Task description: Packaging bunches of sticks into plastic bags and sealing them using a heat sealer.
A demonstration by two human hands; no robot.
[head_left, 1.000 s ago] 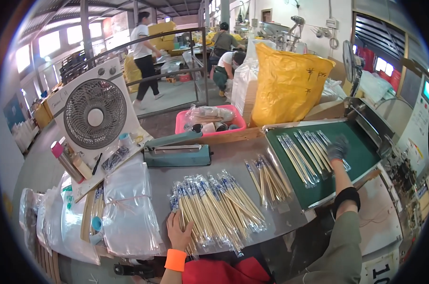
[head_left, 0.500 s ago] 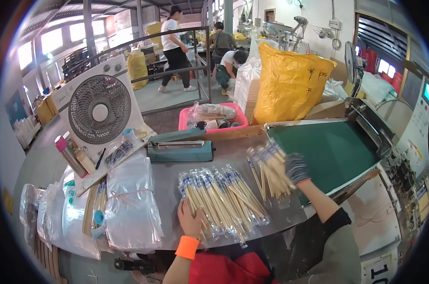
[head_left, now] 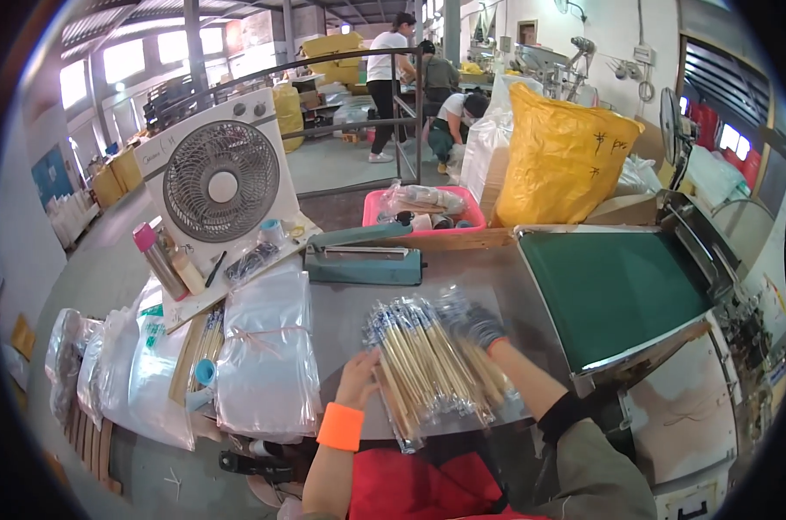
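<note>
A pile of chopsticks in clear wrappers [head_left: 427, 355], with blue print near their far ends, lies on the grey table in front of me. My bare left hand [head_left: 358, 379], with an orange band at the wrist, has its fingers curled against the pile's left edge, around the outermost sticks. At the pile's right side is my right hand [head_left: 482, 328] in a dark striped glove. It is smeared by motion, closed over more wrapped chopsticks that lean against the pile. Its fingertips are partly hidden by the sticks.
Left of the pile lie tied clear plastic bags [head_left: 267, 355]. Behind are a blue-green bag sealer [head_left: 364, 265], a pink basket [head_left: 471, 212], a box fan [head_left: 223, 186] and a large yellow sack [head_left: 557, 160]. A green conveyor belt [head_left: 614, 295] is at right. Several people work farther back.
My right hand has brought its chopsticks leftward against the pile's right side. My left hand stays at the pile's left edge, and the pile looks more compact. The view has shifted; a walking person stands farther back.
</note>
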